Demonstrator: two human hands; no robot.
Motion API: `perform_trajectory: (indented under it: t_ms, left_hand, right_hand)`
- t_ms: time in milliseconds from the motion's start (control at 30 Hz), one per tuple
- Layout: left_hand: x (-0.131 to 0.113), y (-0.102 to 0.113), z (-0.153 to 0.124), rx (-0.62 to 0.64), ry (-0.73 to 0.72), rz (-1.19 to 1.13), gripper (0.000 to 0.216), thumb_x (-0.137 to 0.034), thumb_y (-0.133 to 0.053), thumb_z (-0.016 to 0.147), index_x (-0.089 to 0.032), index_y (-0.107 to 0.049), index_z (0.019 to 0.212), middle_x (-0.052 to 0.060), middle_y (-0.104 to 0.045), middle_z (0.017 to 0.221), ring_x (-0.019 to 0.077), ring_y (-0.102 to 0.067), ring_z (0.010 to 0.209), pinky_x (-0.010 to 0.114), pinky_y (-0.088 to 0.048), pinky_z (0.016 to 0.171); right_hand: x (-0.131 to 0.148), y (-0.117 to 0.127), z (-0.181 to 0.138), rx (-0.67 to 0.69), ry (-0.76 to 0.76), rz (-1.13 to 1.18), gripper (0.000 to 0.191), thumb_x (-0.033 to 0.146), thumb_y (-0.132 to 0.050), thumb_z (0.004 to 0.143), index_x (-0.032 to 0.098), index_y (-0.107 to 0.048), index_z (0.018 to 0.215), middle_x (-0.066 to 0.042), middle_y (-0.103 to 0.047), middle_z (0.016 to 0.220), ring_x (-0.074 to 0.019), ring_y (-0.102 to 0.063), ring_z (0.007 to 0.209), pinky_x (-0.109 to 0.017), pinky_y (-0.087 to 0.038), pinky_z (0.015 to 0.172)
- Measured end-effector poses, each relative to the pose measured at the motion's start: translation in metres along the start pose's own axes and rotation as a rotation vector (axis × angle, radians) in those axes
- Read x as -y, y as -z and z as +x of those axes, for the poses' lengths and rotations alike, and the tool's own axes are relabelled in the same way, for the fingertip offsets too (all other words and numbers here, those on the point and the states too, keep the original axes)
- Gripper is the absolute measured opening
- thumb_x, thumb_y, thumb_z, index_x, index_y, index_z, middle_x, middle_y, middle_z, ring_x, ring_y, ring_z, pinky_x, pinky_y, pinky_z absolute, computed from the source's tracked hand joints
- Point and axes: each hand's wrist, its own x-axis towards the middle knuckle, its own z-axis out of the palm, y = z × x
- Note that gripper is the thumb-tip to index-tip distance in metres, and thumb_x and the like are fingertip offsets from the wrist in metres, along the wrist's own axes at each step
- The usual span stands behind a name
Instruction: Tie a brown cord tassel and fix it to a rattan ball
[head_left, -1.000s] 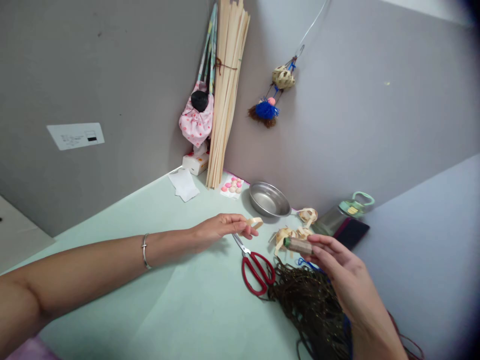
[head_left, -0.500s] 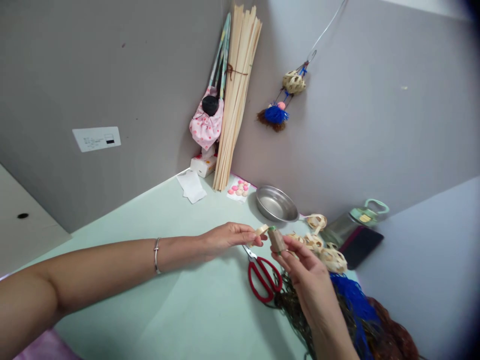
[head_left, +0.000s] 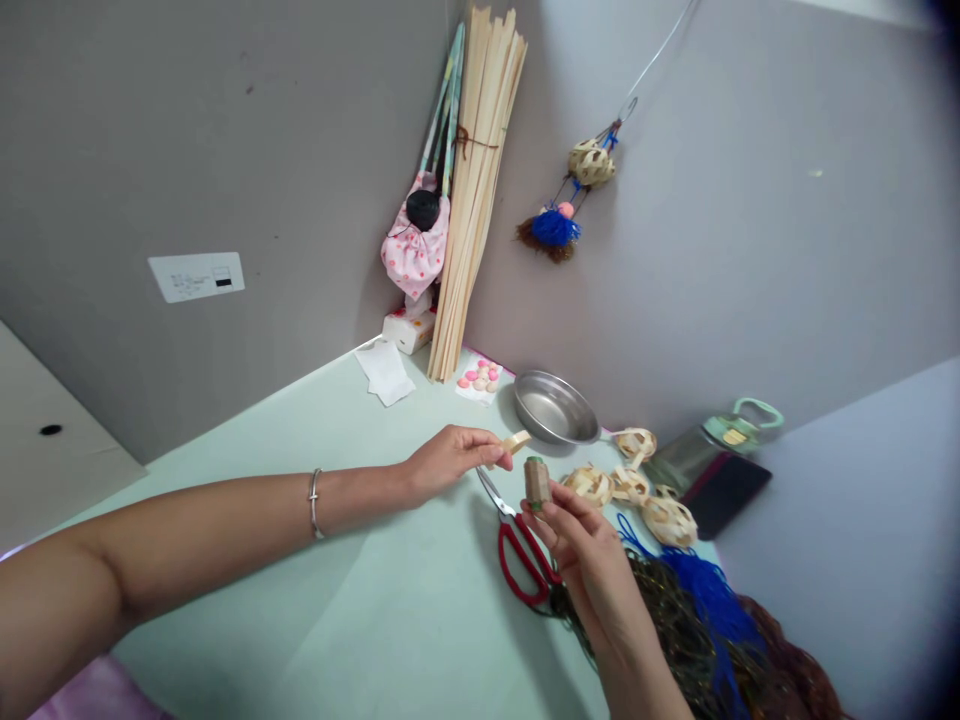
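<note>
My left hand (head_left: pixel 450 460) reaches across the pale green table (head_left: pixel 360 600), its fingers pinched on a small coiled strip of pale bamboo (head_left: pixel 516 442). My right hand (head_left: pixel 581 545) is closed round a small brown spool with a green end (head_left: pixel 536 480), held upright just right of the strip. Red-handled scissors (head_left: pixel 521 550) lie on the table under both hands. Several small woven bamboo balls (head_left: pixel 630 485) lie just beyond my right hand.
A steel bowl (head_left: pixel 555 408) sits near the wall. A bundle of long bamboo strips (head_left: pixel 476 190) leans in the corner beside a pink pouch (head_left: pixel 412 255). A woven ball with a blue tassel (head_left: pixel 570 195) hangs on the wall. Dark cords and blue tassels (head_left: pixel 690 620) pile at right; a green-lidded bottle (head_left: pixel 720 440) lies there.
My right hand has brought the spool leftward and up towards my left hand and turned it upright. My left hand kept the strip and shifted slightly. The view shifted too.
</note>
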Motion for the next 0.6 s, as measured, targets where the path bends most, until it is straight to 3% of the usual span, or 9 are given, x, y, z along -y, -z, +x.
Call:
perform_trajectory:
  t_ms: [200, 400, 500, 600]
  left_hand:
    - [0.003, -0.0042, -0.0027, 0.116, -0.009, 0.04, 0.03, -0.043, -0.058, 0.089, -0.018, -0.074, 0.09, 0.004, -0.071, 0.112, 0.0205, -0.061, 0.108, 0.029, -0.038, 0.1]
    - [0.0048, -0.008, -0.0062, 0.04, 0.014, 0.118, 0.031, -0.042, -0.059, 0.089, -0.017, -0.076, 0.09, 0.005, -0.07, 0.101, 0.0211, -0.062, 0.101, 0.03, -0.04, 0.098]
    - [0.0042, -0.0053, -0.0047, 0.08, 0.007, 0.123, 0.031, -0.043, -0.059, 0.089, -0.018, -0.076, 0.091, 0.005, -0.069, 0.102, 0.0204, -0.062, 0.1, 0.03, -0.04, 0.097]
    - [0.002, -0.0016, -0.0028, 0.144, 0.025, 0.079, 0.031, -0.044, -0.059, 0.089, -0.018, -0.075, 0.091, 0.005, -0.07, 0.102, 0.02, -0.061, 0.099, 0.03, -0.04, 0.095]
  right_hand:
    - [-0.0082, -0.0024, 0.0004, 0.018, 0.001, -0.005, 0.04, 0.033, -0.089, 0.061, 0.019, -0.074, 0.095, -0.004, -0.073, 0.093, -0.0208, -0.069, 0.087, -0.038, -0.054, 0.092]
    - [-0.0099, -0.0081, -0.0056, 0.044, 0.051, -0.163, 0.044, 0.039, -0.087, 0.064, 0.02, -0.072, 0.1, -0.005, -0.074, 0.099, -0.0224, -0.067, 0.09, -0.035, -0.053, 0.087]
    - [-0.0088, -0.0093, -0.0059, 0.061, 0.038, -0.134, 0.046, 0.043, -0.085, 0.065, 0.02, -0.071, 0.102, -0.007, -0.073, 0.106, -0.023, -0.067, 0.089, -0.035, -0.055, 0.082]
    - [-0.0091, -0.0077, -0.0036, 0.056, 0.013, -0.059, 0.047, 0.043, -0.086, 0.064, 0.019, -0.07, 0.102, -0.007, -0.074, 0.1, -0.022, -0.068, 0.083, -0.036, -0.056, 0.079]
